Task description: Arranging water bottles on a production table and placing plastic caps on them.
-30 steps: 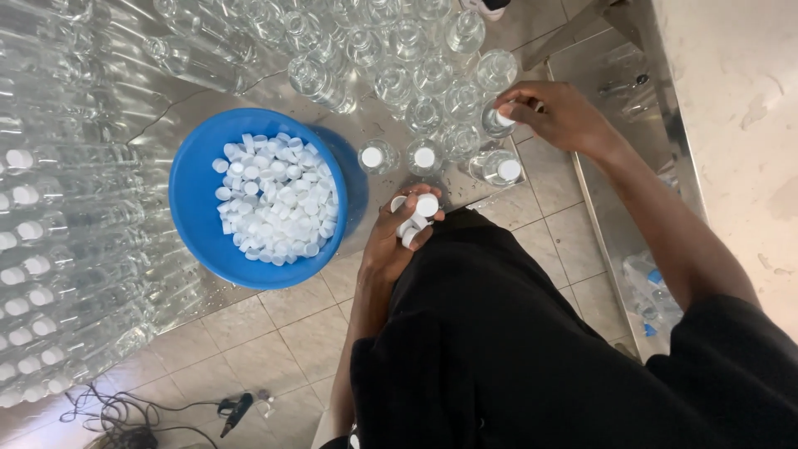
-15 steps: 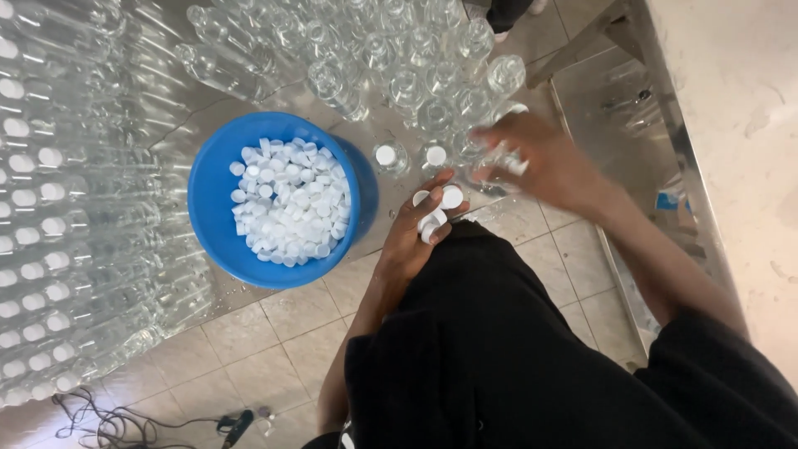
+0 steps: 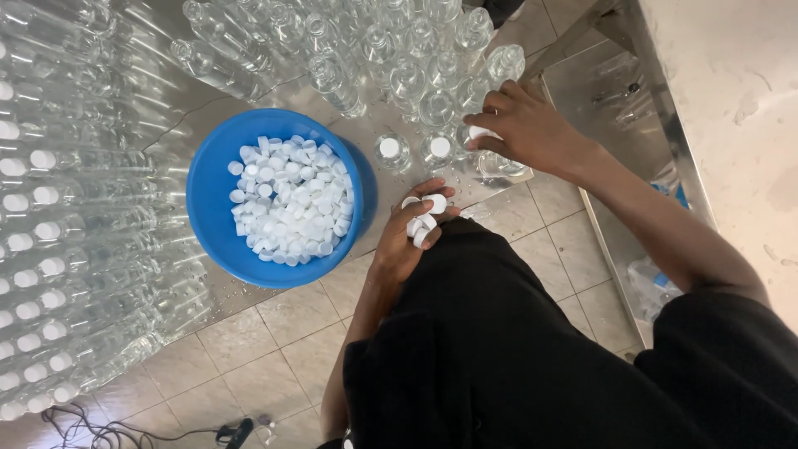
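Holding caps: left hand (image 3: 407, 237) cupped shut around a small cluster of round white plastic caps (image 3: 422, 218), thumb and fingers pinching them at the table edge, just beside the basin.
Capping: right hand (image 3: 524, 129) curled over a clear bottle neck, fingertips pressing one white cap (image 3: 480, 133) onto it; grip closed on that cap.
Basin: round blue plastic basin (image 3: 208, 195), smooth-walled, heaped in the middle with loose white screw caps (image 3: 291, 199), ridged and glossy.
Capped bottles: two clear upright bottles with white tops (image 3: 414, 150), standing between basin and right hand, close together.
Open bottles: crowd of clear, uncapped plastic bottles (image 3: 391, 50) upright behind them, contents not discernible.
Stacked bottles: rows of clear capped bottles lying on their sides (image 3: 58, 216), white ends facing out, left of the basin.
Surface: shiny sheet-metal table (image 3: 166, 108), wet-speckled near the edge.
Floor: beige square tiles (image 3: 274, 333), a black cable (image 3: 108, 432) trailing across.
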